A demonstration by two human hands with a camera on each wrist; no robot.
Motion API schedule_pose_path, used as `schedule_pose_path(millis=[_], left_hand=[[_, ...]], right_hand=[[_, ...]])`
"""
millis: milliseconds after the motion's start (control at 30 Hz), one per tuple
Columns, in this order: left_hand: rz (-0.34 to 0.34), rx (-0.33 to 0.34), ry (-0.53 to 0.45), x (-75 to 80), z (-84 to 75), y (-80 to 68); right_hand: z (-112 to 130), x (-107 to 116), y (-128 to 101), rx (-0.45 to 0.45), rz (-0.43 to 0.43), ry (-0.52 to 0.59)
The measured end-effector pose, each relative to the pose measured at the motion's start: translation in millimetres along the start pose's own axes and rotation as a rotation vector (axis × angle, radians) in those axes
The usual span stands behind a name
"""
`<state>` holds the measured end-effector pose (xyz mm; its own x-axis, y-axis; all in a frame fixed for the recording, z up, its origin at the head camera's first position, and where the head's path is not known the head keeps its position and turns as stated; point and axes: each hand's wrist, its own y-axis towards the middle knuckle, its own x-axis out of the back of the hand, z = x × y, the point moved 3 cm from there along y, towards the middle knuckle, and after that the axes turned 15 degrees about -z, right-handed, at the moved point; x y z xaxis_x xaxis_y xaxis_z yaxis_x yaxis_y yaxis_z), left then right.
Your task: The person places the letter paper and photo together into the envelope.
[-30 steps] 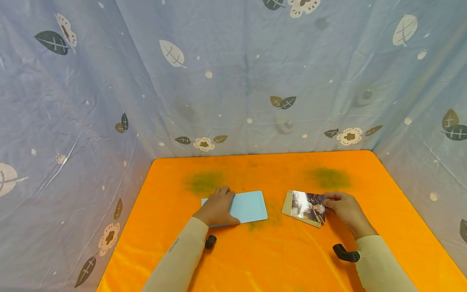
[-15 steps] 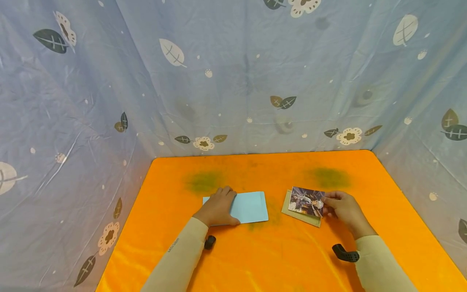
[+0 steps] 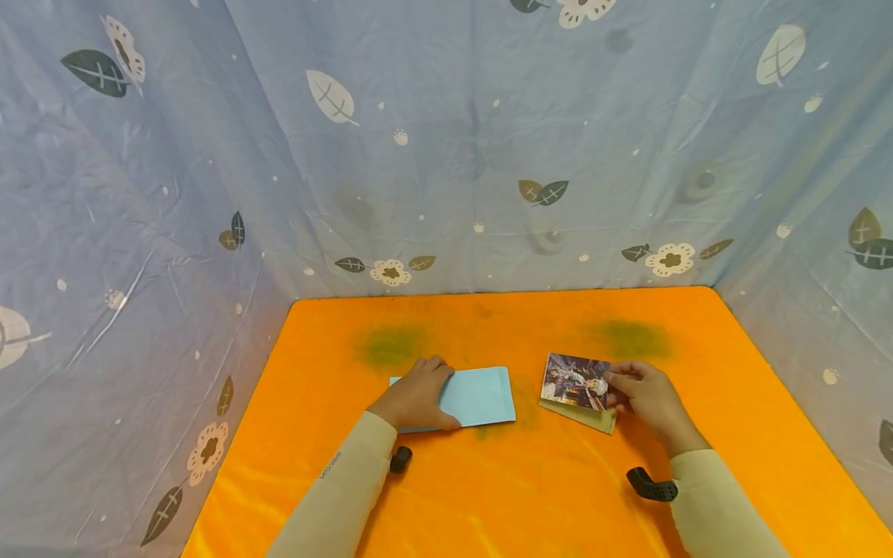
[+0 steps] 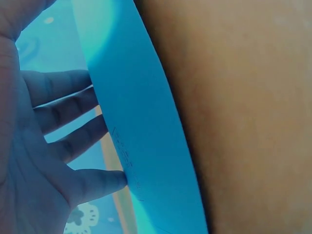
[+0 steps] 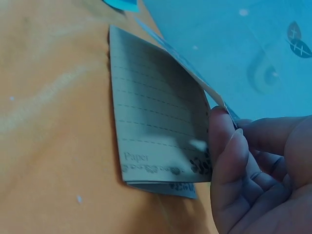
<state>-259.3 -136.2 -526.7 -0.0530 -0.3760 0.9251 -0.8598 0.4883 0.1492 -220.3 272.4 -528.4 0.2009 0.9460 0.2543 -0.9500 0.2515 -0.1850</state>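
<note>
My left hand (image 3: 417, 397) grips a light blue envelope (image 3: 481, 397) on the left half of the table, thumb along the near edge and fingers over the far one. In the left wrist view, fingertips meet the edge of the envelope (image 4: 141, 117), near some faint print. My right hand (image 3: 649, 399) pinches a picture card (image 3: 574, 381) by its right edge. Below the card lies tan lined notepaper (image 3: 589, 419), partly covered by it in the head view. The right wrist view shows the notepaper (image 5: 151, 107) with the word "Paper", and the card raised at an angle over it.
An orange cloth (image 3: 502, 496) covers the table. Grey-blue patterned curtains (image 3: 446, 155) stand along its back and both sides. Black curved pieces (image 3: 650, 486) stick out from both wrists.
The right hand has moved the picture card slightly left and up, tilting it so the glare on its face is gone. The left hand and envelope have barely moved.
</note>
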Motion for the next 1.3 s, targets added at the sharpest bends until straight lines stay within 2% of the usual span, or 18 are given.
schedule_pose_path(millis=[167,433,1033,1300], left_hand=[[0.004,0.005,-0.001,-0.8,0.2,0.6],[0.013,0.029,-0.014,-2.2,1.3,2.6],[0.009,0.037,-0.031,-3.7,3.6,2.4],[0.000,0.037,-0.039,-1.5,1.5,1.6]], right_hand=[[-1.2,-6.2,-1.1,-0.009,0.004,0.033],[-2.4,-17.9,-1.6,-0.012,0.007,0.021],[-4.0,-38.3,-6.2,-0.002,0.023,0.046],[-4.1,-44.7,-6.1,-0.064,0.065,0.094]])
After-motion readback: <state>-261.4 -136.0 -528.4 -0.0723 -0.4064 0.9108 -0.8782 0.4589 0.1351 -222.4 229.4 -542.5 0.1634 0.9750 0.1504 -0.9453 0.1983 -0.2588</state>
